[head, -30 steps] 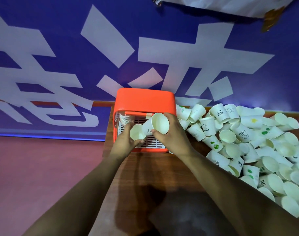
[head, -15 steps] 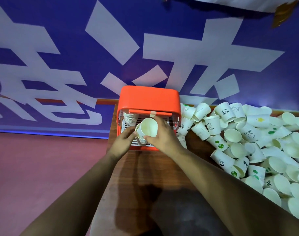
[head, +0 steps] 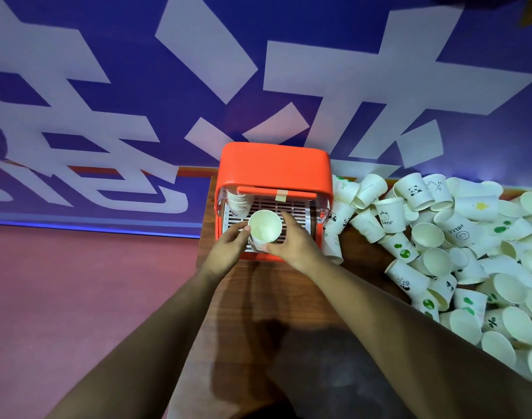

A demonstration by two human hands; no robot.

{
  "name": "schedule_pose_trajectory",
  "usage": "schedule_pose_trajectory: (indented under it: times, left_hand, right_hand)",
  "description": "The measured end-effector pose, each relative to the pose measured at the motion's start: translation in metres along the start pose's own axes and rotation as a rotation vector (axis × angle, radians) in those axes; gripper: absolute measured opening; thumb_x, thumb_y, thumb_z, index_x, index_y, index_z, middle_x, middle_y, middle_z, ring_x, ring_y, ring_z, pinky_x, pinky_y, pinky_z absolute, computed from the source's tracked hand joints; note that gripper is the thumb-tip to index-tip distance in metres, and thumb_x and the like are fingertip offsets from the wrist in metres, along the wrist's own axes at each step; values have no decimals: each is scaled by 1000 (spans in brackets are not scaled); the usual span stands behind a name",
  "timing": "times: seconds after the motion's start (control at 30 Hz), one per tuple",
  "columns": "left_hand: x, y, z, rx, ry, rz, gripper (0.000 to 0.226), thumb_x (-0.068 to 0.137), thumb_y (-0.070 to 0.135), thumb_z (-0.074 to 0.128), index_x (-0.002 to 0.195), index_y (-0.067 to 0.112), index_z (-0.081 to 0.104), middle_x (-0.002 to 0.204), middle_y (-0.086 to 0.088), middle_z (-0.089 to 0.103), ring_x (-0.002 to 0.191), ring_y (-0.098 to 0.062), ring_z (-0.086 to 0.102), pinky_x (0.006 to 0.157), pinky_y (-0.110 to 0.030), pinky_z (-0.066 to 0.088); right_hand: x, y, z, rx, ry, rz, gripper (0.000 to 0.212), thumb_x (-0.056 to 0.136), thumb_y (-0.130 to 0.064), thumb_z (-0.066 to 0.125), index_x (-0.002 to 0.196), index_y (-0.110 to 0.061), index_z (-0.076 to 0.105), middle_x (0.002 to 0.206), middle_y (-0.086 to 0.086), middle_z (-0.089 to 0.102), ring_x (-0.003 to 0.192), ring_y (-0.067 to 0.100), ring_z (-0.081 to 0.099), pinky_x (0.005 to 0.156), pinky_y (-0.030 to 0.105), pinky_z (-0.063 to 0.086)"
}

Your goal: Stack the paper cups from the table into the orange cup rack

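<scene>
At the front of the orange cup rack (head: 275, 167), over its slatted floor, we hold a short stack of paper cups (head: 264, 229), mouth up. Our right hand (head: 295, 241) pinches the stack from the right, and our left hand (head: 228, 249) presses fingertips to its left side. Another cup stack (head: 239, 202) stands in the rack's back left corner. Loose cups (head: 458, 252) lie heaped on the worktop (head: 288, 297) to the right.

"Bear" on a paper cup (head: 390, 214) at my two o'clock, "HELLO" upside down on another cup (head: 461, 229) farther right, large white characters on the blue wall (head: 288, 71) at twelve, unreadable to me
</scene>
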State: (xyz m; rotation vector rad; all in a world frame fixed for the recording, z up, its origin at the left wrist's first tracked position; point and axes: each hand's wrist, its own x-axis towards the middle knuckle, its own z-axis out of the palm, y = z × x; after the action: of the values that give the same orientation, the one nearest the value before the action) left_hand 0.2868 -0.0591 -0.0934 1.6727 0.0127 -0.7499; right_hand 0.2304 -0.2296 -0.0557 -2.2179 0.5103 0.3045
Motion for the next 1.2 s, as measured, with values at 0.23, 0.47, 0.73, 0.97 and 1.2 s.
schedule_pose_trajectory:
  times: [0.23, 0.47, 0.73, 0.97, 1.2]
  left_hand:
    - [4, -9, -1, -97, -58, -98, 72, 79, 68, 63, 130, 17, 63, 121, -3, 70, 114, -18, 66, 107, -43, 47]
    - [9, 4, 12, -144, -36, -84, 27, 102, 38, 50, 124, 28, 61, 119, 4, 70, 116, -17, 64, 106, -37, 47]
    - [31, 11, 17, -58, -72, -45, 53, 82, 48, 60, 135, 41, 56, 126, 23, 64, 123, -3, 56, 115, -41, 37]
    - [45, 10, 20, -32, -101, -52, 76, 76, 50, 60, 148, 30, 43, 143, 16, 54, 133, -6, 48, 119, -42, 31]
    - [49, 16, 24, 7, -59, -45, 64, 90, 33, 55, 151, 24, 38, 148, 12, 48, 135, -8, 45, 119, -40, 31]
  right_hand:
    - [8, 28, 18, 137, -45, 139, 73, 74, -42, 75, 137, -19, 47, 131, -2, 60, 114, 17, 60, 100, 43, 49]
    - [22, 29, 18, 261, 33, 126, 47, 82, -25, 73, 125, -18, 55, 119, -2, 66, 108, 15, 63, 97, 43, 51]
    - [48, 26, 15, 348, 113, 91, 41, 83, -25, 72, 121, -18, 59, 116, -3, 69, 103, 12, 67, 96, 42, 53]
    - [67, 32, 20, 375, 159, 115, 36, 77, -42, 69, 105, -20, 63, 102, -9, 73, 98, 10, 68, 95, 44, 52]
    - [74, 24, 19, 348, 186, 163, 16, 89, -33, 67, 96, -20, 62, 96, -4, 72, 92, 16, 68, 83, 33, 53]
